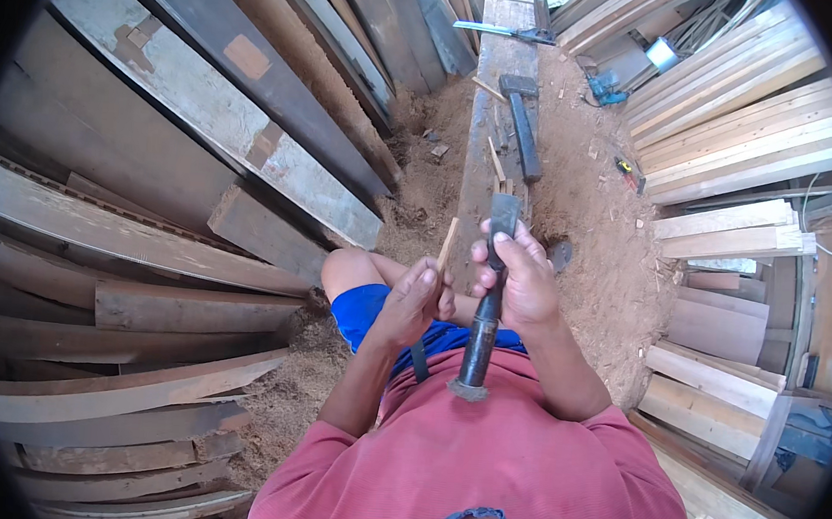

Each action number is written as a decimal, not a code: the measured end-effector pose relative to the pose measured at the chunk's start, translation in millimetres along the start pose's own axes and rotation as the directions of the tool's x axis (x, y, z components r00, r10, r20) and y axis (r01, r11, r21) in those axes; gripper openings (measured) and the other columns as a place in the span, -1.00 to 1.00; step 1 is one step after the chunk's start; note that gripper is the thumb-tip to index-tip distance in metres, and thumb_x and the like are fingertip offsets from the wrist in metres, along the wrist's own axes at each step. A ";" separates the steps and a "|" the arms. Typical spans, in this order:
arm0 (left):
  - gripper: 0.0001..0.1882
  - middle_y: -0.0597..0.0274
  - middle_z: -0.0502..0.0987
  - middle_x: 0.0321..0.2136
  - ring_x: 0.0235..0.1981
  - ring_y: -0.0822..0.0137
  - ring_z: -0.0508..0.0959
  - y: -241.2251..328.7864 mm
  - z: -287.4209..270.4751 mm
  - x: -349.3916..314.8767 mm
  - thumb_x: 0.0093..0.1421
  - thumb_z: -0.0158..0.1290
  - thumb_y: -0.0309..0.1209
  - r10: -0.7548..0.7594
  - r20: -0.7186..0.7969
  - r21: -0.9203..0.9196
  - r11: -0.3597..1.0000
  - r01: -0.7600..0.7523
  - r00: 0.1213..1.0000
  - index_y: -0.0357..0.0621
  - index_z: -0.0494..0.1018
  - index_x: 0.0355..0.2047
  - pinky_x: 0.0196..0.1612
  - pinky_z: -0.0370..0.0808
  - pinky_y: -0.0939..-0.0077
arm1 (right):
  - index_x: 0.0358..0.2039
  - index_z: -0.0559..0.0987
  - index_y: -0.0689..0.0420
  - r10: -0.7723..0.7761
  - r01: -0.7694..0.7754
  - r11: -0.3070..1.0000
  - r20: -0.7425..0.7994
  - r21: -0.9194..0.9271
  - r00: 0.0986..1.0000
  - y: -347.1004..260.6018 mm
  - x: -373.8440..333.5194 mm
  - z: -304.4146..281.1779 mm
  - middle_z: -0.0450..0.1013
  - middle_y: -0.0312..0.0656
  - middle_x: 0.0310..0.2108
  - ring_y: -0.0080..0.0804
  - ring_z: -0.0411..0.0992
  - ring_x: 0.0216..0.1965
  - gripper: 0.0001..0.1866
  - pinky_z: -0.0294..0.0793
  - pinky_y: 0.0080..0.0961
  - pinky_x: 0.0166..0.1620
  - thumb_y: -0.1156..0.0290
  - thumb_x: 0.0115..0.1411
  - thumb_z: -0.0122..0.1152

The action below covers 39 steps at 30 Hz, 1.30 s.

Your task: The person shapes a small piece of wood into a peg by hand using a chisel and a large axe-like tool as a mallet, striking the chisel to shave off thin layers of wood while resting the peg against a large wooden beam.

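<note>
Head view: I have the left hand pinching a thin wooden strip between thumb and fingers, its tip pointing up and forward. The right hand grips a chisel around its middle, thumb pressed along the metal, probably to steady it, with the broad end facing away and the frayed butt toward the red shirt. A hammer lies ahead on the narrow desk, likely because both hands are occupied.
</note>
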<state>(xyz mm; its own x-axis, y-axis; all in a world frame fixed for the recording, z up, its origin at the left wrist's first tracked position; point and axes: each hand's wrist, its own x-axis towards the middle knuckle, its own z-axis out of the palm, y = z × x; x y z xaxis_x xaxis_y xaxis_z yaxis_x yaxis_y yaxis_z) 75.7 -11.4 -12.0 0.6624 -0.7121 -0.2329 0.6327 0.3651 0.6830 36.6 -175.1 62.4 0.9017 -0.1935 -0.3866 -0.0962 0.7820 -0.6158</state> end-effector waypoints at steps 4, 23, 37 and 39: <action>-0.79 0.33 0.38 -0.53 -0.55 0.48 0.37 14.8 -10.0 18.5 0.40 -0.17 -0.20 -0.032 0.043 -0.043 0.998 0.034 0.999 -0.06 0.27 -0.19 -0.51 0.32 0.61 | -0.09 0.37 0.11 0.030 -0.036 0.996 0.071 0.085 0.997 14.7 3.2 1.8 0.37 -0.30 -0.45 -0.64 0.29 -0.61 -0.81 0.42 -0.59 -0.55 0.32 0.38 -0.10; -0.68 0.47 0.24 -0.67 -0.69 0.62 0.13 -7.4 -21.7 -55.1 0.42 -0.22 -0.21 0.077 -0.167 0.340 0.940 -0.016 0.983 -0.18 0.38 -0.30 -0.64 0.09 0.65 | -0.24 0.39 0.16 -0.184 0.185 0.924 0.037 -0.336 0.982 -28.2 -35.3 -21.7 0.27 -0.37 -0.63 -0.74 0.15 -0.74 -0.77 0.25 -0.71 -0.66 0.24 0.35 -0.02; -0.88 0.44 0.38 -0.44 -0.44 0.65 0.33 -12.2 -4.9 0.2 0.26 0.05 -0.54 0.359 0.069 0.810 0.524 -0.263 0.931 -0.20 0.41 -0.18 -0.38 0.29 0.73 | -0.38 0.51 0.13 -0.315 0.281 0.705 0.067 -0.651 0.947 9.0 13.2 -49.3 0.32 -0.47 -0.62 -0.80 0.19 -0.69 -0.85 0.19 -0.73 -0.65 0.33 0.22 0.23; -0.87 0.43 0.39 -0.43 -0.45 0.64 0.33 -11.5 -4.2 -0.7 0.27 0.04 -0.52 0.279 0.027 0.856 0.489 -0.166 0.960 -0.18 0.41 -0.16 -0.38 0.30 0.72 | -0.40 0.51 0.13 -0.364 0.293 0.578 0.080 -0.761 0.928 8.3 14.0 -50.7 0.31 -0.48 -0.62 -0.80 0.20 -0.67 -0.86 0.19 -0.72 -0.64 0.36 0.22 0.21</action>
<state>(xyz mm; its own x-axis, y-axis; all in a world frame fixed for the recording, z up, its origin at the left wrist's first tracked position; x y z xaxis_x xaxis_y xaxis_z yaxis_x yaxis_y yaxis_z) 69.7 -12.6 -22.6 0.8016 -0.5977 -0.0144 -0.1440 -0.2163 0.9657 27.0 -201.4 17.1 0.9054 -0.4171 -0.0796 -0.1127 -0.0554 -0.9921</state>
